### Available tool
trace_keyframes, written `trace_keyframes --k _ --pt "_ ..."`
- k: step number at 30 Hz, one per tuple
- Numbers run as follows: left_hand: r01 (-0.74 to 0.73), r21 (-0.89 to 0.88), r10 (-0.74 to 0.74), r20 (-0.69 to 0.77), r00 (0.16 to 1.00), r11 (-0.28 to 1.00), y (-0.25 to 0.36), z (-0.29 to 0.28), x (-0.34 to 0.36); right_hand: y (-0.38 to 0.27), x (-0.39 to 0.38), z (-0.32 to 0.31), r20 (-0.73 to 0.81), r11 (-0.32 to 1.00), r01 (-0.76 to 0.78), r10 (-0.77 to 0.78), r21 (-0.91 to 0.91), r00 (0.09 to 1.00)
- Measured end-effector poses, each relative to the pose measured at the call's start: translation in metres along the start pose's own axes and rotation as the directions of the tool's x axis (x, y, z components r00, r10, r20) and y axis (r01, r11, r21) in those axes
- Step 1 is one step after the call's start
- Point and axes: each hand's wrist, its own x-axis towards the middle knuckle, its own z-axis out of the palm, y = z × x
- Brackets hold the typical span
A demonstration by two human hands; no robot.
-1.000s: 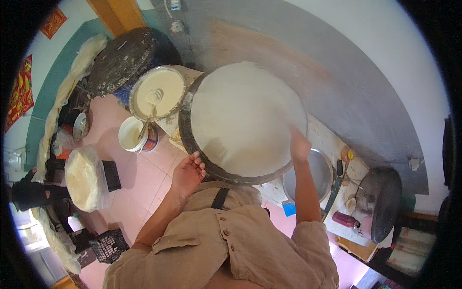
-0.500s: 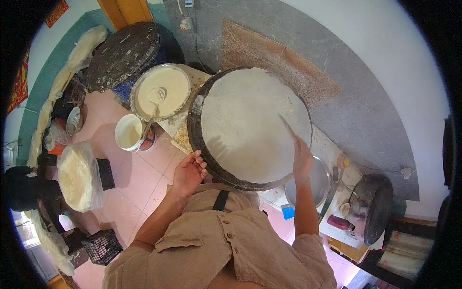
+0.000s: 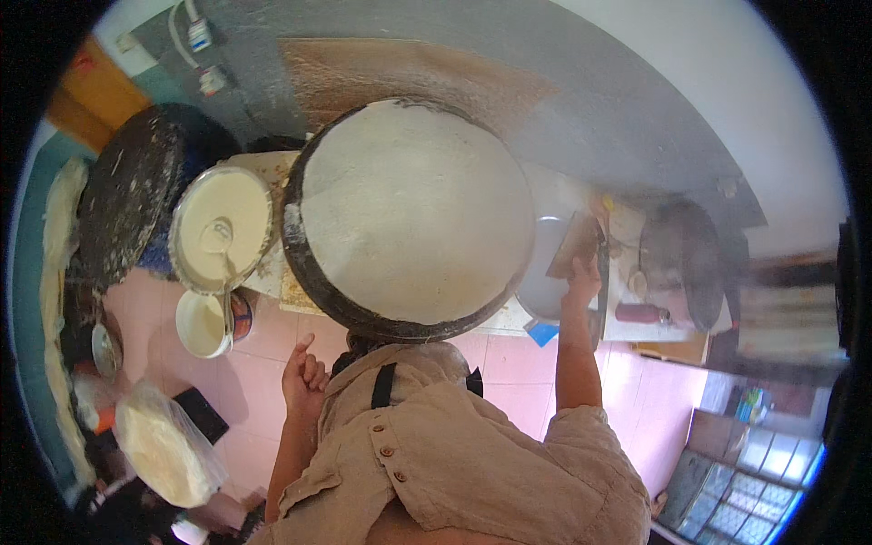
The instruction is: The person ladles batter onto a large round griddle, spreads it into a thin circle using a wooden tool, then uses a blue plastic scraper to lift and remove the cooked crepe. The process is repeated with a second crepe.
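Note:
A wide round griddle (image 3: pixel 413 218) with a dark rim lies in front of me, covered by a thin pale sheet of batter. My right hand (image 3: pixel 582 282) grips a flat brownish scraper (image 3: pixel 574 243), its broad blade raised over a metal basin (image 3: pixel 538 291) to the right of the griddle. Below the griddle's left side, my left hand (image 3: pixel 306 377) hangs with nothing in it, index finger stretched out and the others loosely curled.
Left of the griddle, a bowl of batter (image 3: pixel 245 195) holds a ladle (image 3: pixel 221 245), with a white bucket (image 3: pixel 202 325) below. Bagged pale sheets (image 3: pixel 163 454) lie lower left. To the right are a red bottle (image 3: pixel 640 313) and a dark round drum-like thing (image 3: pixel 695 263). Haze blurs that side.
My right hand has carried the scraper off the griddle to above the basin, turning its broad face into view. My left hand has dropped lower and away from the griddle's rim. The view has turned.

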Motion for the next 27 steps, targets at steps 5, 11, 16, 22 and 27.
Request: trace_keyframes --k 5,11,16,22,27 --pt "0.111 0.263 -0.107 -0.031 0.994 0.959 -0.024 -0.031 0.013 0.150 0.002 -0.061 -0.009 0.954 0.120 -0.128 -0.276 0.992" --pt "0.117 0.419 -0.106 -0.048 0.993 0.901 -0.040 -0.002 0.005 0.149 -0.021 0.011 0.195 0.896 -0.366 0.323 0.250 0.926" --pt "0.048 0.550 -0.024 -0.050 0.998 0.834 -0.069 0.002 -0.011 0.154 -0.001 0.079 0.258 0.889 -0.390 0.330 0.238 0.908" --pt "0.178 0.602 -0.093 -0.169 0.981 0.778 -0.120 0.045 -0.038 0.152 0.008 0.102 0.185 0.954 -0.301 0.295 0.004 0.937" --pt "0.137 0.636 -0.113 -0.078 0.990 0.759 -0.156 0.071 -0.032 0.175 0.010 0.077 0.148 0.965 -0.260 0.262 -0.035 0.954"
